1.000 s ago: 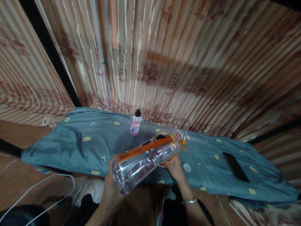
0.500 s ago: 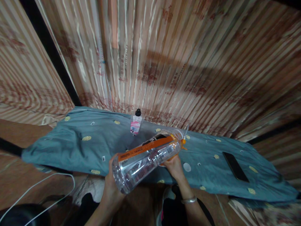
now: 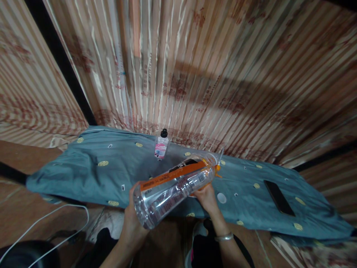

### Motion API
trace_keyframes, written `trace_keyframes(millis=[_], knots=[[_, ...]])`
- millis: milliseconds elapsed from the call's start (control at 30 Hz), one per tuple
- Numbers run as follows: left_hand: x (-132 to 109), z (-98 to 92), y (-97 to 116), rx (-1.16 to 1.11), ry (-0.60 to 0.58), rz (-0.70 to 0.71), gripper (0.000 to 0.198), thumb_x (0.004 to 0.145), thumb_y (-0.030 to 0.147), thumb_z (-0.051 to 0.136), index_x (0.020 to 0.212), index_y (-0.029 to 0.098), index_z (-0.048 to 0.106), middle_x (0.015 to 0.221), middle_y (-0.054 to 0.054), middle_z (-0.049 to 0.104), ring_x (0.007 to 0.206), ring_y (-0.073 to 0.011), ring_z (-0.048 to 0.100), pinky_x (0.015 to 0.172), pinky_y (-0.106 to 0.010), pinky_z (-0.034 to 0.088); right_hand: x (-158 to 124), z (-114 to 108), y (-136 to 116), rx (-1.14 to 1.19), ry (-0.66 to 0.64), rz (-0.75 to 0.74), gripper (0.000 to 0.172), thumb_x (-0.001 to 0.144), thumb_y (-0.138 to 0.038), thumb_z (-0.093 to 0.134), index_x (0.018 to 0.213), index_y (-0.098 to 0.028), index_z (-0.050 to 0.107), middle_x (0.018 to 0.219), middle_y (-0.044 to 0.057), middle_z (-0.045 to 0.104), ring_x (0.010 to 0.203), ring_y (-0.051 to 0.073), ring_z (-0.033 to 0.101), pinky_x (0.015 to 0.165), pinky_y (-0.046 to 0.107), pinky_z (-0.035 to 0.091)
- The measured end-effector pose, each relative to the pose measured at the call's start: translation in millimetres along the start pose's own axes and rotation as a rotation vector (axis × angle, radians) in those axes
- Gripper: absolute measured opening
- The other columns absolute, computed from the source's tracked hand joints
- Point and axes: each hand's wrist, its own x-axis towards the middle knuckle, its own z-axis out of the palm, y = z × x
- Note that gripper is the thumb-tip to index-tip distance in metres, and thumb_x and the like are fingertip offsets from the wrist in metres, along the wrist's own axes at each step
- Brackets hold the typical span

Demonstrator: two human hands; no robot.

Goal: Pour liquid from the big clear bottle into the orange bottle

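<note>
A large clear plastic bottle (image 3: 174, 190) with an orange label lies tilted across the front of me, its base at the lower left. Around the base end, my left hand (image 3: 133, 203) is closed on it. My right hand (image 3: 205, 197) is closed under the neck end, with its fingertips hidden behind the plastic. Orange parts (image 3: 217, 170) and a thin clear tip stick out at the neck end. Behind stands a small clear bottle (image 3: 161, 147) with a black cap and a pink label, touched by neither hand.
A grey-green patterned cloth (image 3: 92, 178) covers the low surface. On it lie a white round disc (image 3: 222, 198) near my right wrist and a black phone (image 3: 279, 198) farther right. Striped curtains (image 3: 178, 74) hang behind. A white cable (image 3: 55, 212) loops at lower left.
</note>
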Motion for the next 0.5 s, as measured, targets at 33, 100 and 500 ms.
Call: trace_keyframes(millis=[33, 100, 500], knots=[[1.7, 0.3, -3.1, -0.019, 0.006, -0.021, 0.089, 0.061, 0.047, 0.113, 0.140, 0.028, 0.076, 0.121, -0.011, 0.095, 0.109, -0.0440, 0.093, 0.102, -0.060, 0.079, 0.2, 0.3, 1.0, -0.004, 0.004, -0.004, 0.058, 0.073, -0.057, 0.100, 0.117, -0.027, 0.079, 0.123, 0.015, 0.097, 0.114, 0.044, 0.093, 0.110, 0.059, 0.075], [6.7, -0.1, -9.5, -0.066, 0.021, -0.102, 0.077, 0.075, 0.057, 0.105, 0.140, 0.027, 0.076, 0.122, -0.013, 0.095, 0.104, -0.0432, 0.094, 0.097, -0.061, 0.080, 0.6, 0.7, 2.9, -0.019, 0.011, -0.012, 0.056, 0.073, -0.058, 0.100, 0.115, -0.027, 0.079, 0.123, 0.015, 0.097, 0.116, 0.045, 0.093, 0.111, 0.059, 0.075], [2.8, -6.2, -3.5, 0.133, -0.027, 0.099, 0.084, 0.067, 0.045, 0.109, 0.141, 0.029, 0.073, 0.122, -0.012, 0.095, 0.114, -0.0435, 0.093, 0.117, -0.065, 0.071, 1.7, 0.7, 4.5, -0.018, 0.008, -0.024, 0.053, 0.075, -0.059, 0.099, 0.113, -0.028, 0.080, 0.119, 0.014, 0.097, 0.113, 0.044, 0.094, 0.110, 0.060, 0.075]])
